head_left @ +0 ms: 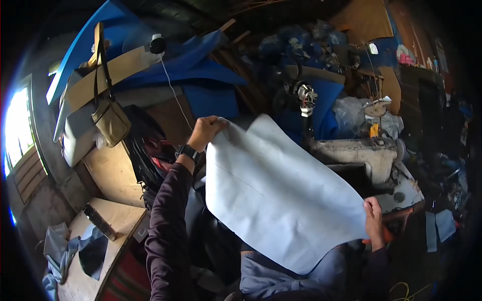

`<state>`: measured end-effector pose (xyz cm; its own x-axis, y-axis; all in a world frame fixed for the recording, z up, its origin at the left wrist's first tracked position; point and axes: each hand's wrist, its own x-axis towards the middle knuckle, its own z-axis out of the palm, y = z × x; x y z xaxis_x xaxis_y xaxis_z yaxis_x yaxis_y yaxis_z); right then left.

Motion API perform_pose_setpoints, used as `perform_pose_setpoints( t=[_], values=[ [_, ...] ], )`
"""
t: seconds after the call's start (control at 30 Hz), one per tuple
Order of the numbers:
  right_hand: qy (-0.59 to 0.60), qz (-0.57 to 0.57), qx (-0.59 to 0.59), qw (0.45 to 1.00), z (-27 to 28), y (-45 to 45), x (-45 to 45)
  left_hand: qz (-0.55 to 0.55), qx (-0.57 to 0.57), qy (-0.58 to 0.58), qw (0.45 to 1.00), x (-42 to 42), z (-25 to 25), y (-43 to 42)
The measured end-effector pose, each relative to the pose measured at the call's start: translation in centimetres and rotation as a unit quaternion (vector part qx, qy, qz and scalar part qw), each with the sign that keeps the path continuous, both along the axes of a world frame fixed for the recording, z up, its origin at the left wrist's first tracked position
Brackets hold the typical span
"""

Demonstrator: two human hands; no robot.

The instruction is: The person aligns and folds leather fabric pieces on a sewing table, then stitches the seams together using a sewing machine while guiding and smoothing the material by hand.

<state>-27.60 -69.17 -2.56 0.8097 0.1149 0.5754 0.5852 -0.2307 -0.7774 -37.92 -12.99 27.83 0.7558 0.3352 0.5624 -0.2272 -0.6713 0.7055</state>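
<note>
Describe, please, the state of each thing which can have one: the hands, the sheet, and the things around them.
Left hand: closed on the sheet's upper left corner
Right hand: closed on its right edge
White sheet: spread open, lightly wrinkled
Watch: worn on the left wrist
Shoulder bag: hanging by its strap
Sewing machine: unattended by either hand; running or stopped, cannot tell
Window: bright with light

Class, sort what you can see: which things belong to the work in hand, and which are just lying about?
Part of the work:
- white sheet, held by left hand and right hand
- sewing machine, probably, standing nearby

Apparently just lying about:
- tan bag, hanging
- dark cylinder, on the wooden table
</note>
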Motion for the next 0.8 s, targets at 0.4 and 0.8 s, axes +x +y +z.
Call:
perform_pose_setpoints(
  t=[0.4,0.8],
  values=[
    [-0.113,0.048,-0.025,0.992,4.2,-1.9,4.6,-0.034,0.123,-0.005,0.992,0.2,-1.8,2.8],
    [-0.115,0.046,-0.197,0.972,14.6,0.9,9.3,0.050,-0.022,-0.033,0.998,0.2,-0.4,12.0]
  ],
)
